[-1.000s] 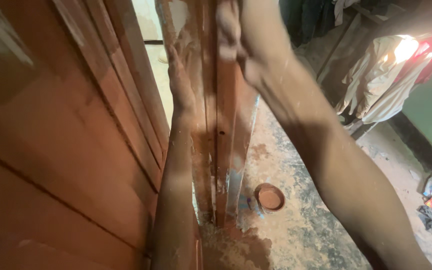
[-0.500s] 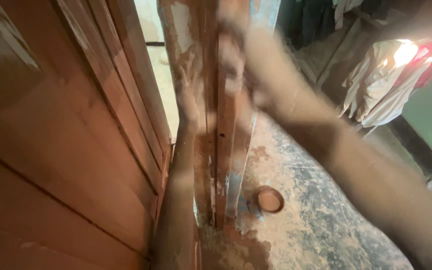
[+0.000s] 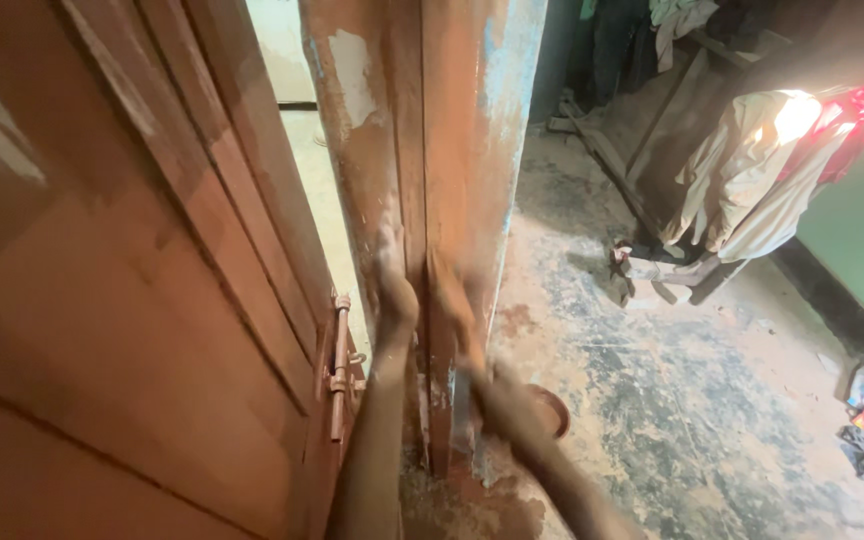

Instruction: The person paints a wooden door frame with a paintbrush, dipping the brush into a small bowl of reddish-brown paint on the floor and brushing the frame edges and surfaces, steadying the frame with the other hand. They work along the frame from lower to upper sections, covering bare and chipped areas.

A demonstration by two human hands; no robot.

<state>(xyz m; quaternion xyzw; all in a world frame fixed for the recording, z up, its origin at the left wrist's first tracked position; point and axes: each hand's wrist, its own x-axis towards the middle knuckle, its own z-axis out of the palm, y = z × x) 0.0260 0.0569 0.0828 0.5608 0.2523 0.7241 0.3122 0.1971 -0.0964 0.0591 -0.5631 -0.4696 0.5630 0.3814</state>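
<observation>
Both hands are working low on the upright door post (image 3: 422, 200), a worn strip of wood with flaking paint, its long axis running straight up from the dusty floor (image 3: 712, 400). The left hand (image 3: 392, 285) is lying flat and open against the post's left edge, fingers pointing upward, gripping nothing. The right hand (image 3: 452, 305) is pressing on the post's front face just beside it, slightly lower; it is blurring, so I cannot tell whether the fingers are curling round something or lying flat. The two hands are sitting close together, the left a touch higher, with the post directly ahead of and above them. A reddish door (image 3: 132, 300) with a bolt (image 3: 340, 365) is standing open to the left, and a small round bowl (image 3: 552, 410) is sitting on the floor by the post's foot
</observation>
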